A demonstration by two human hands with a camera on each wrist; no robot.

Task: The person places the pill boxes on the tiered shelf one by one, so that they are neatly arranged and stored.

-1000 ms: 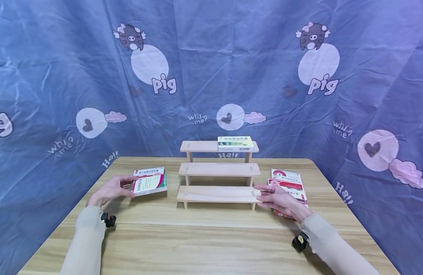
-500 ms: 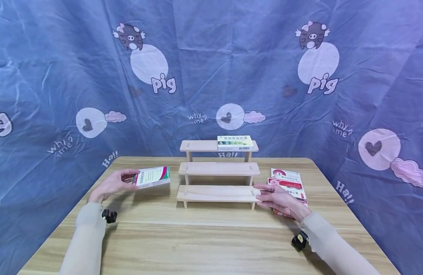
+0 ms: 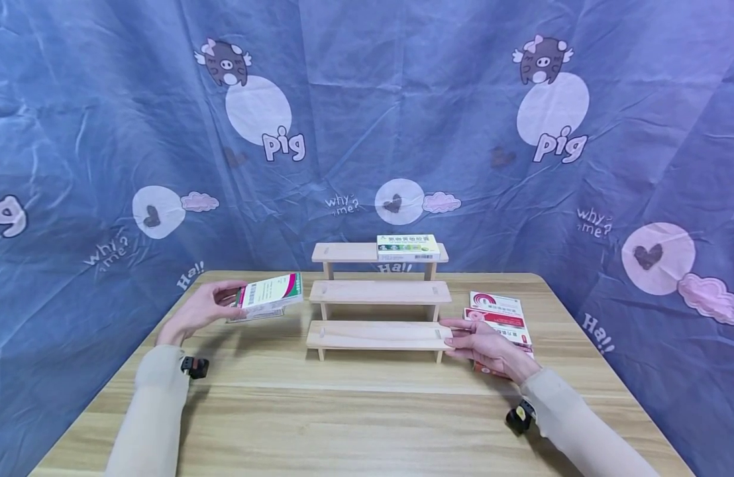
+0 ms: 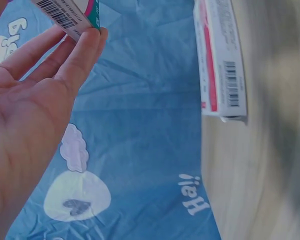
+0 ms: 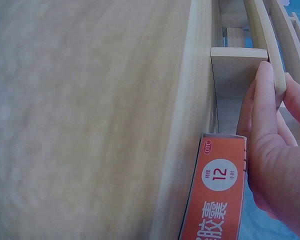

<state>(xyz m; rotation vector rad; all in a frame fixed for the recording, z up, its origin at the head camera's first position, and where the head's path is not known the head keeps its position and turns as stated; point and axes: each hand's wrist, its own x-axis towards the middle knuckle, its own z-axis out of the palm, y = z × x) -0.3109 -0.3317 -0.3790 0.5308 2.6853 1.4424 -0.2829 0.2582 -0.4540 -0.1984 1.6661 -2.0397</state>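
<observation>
The left hand (image 3: 200,311) holds a flat white cardboard box with green and magenta trim (image 3: 274,289) by its left end, the grip parted only as far as the box between fingers and thumb; the box is above the tabletop (image 3: 343,417), left of the rack, its right end tilted upward. Beneath it, a white box with a pinkish-red stripe (image 4: 222,65) lies on the tabletop, with a gap between the two in the left wrist view. The right hand (image 3: 486,348) pinches the right end of the lowest board of a pale wooden three-step rack (image 3: 373,336), the grip nearly closed, parted just by that board. On the top board, toward its right end, rests a white, yellow and green box (image 3: 407,246). Right of the rack, partly behind the right hand, lie several red-and-white boxes (image 3: 495,319); the right wrist view shows an orange box with a white circle reading 12 (image 5: 217,185) near that hand. A blue cloth printed with pigs (image 3: 349,99) hangs behind.
</observation>
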